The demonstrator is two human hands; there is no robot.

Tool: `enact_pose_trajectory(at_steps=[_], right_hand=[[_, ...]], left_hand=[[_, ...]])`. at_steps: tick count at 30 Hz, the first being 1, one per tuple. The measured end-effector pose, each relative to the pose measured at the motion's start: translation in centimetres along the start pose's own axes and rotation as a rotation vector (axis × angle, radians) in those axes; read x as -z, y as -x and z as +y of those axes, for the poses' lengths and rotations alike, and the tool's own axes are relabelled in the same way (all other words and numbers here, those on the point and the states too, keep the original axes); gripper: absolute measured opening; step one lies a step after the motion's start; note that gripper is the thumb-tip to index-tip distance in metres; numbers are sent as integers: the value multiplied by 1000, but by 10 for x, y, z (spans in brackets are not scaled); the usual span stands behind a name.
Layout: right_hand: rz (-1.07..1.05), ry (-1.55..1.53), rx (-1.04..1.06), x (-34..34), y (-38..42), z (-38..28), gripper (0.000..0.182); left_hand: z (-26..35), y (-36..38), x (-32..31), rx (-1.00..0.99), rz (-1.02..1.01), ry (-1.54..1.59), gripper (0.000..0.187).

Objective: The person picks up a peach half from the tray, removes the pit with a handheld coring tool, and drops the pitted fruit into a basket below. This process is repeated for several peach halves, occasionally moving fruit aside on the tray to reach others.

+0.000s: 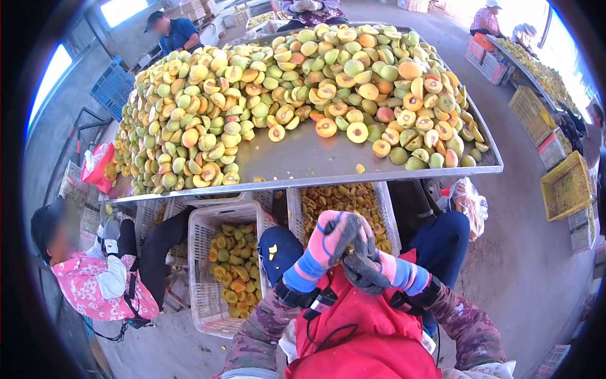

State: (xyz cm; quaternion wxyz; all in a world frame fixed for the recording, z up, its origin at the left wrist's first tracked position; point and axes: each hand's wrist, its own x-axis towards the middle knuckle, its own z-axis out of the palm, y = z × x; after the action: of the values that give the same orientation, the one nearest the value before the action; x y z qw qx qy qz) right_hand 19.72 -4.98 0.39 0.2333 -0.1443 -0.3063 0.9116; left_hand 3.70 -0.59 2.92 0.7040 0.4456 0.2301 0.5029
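My left hand (pixel 336 237), in a pink, blue and grey glove, is closed above my lap. My right hand (pixel 374 273), in a similar glove, is closed right against it. A small brownish bit shows between the fingers, but the gloves hide most of it, so I cannot make out what it is. Below and beyond my hands stands a white crate (pixel 295 213) of brownish-yellow fruit pieces. To the left, another white crate (pixel 201 271) holds pitted peach halves (pixel 235 268). A big heap of cut peaches (pixel 208 120), some with pits showing, covers much of the metal table (pixel 293 155) ahead.
A co-worker in a pink floral top (pixel 104 284) sits at the left; a person in a blue shirt (pixel 180 35) is behind the heap. Yellow crates (pixel 566 186) stand at right, near a second fruit-covered table (pixel 536 69). A plastic bag (pixel 468 208) lies beside my knee.
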Motion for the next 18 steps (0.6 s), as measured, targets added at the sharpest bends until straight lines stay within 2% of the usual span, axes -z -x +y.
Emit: enact_pose_trajectory(at_steps=[1,2,3,4,5,6,9,10,11,12,13,14,15,17,18], right_hand=[[66,63,-58,2,3,-3,30],[38,7,-47,7,4,-3,32],[96,485,189,-5,2,-10,31],[115,658,56,-17,2,-26,30],[128,830,-83,-23,1,-38,31],[129,831,-87,-20,3,-35,31],[256,463,-254,24,5,5,35],[341,1183,-291,51,6,38,32],[402,1908,-295,50,1,47,30],[396,1900,-298,52,2,50,30],[598,1795,-179,56,5,50,25],[789,1683,-63,48,5,38,22],[784,1674,-77,37,3,30,22],[853,1385,327,13,-12,11,18],[853,1413,392,5,-20,7,17]], left_hand=[[-23,0,22,-167,53,-464,45],[-8,-5,8,18,-40,119,47],[9,-14,-5,202,-134,699,50],[10,-10,-1,369,113,814,49],[0,-21,14,314,-156,904,47],[-5,-20,19,243,-34,814,44],[-9,-9,30,65,382,531,45],[-14,-1,40,96,438,547,41],[-15,7,43,97,451,549,41],[-17,15,45,88,479,509,39],[-19,21,47,84,504,471,38],[-21,28,47,-21,421,306,36],[-21,33,44,-10,432,310,36],[-16,35,35,-75,453,-136,38],[-15,35,36,-72,448,-133,38]])
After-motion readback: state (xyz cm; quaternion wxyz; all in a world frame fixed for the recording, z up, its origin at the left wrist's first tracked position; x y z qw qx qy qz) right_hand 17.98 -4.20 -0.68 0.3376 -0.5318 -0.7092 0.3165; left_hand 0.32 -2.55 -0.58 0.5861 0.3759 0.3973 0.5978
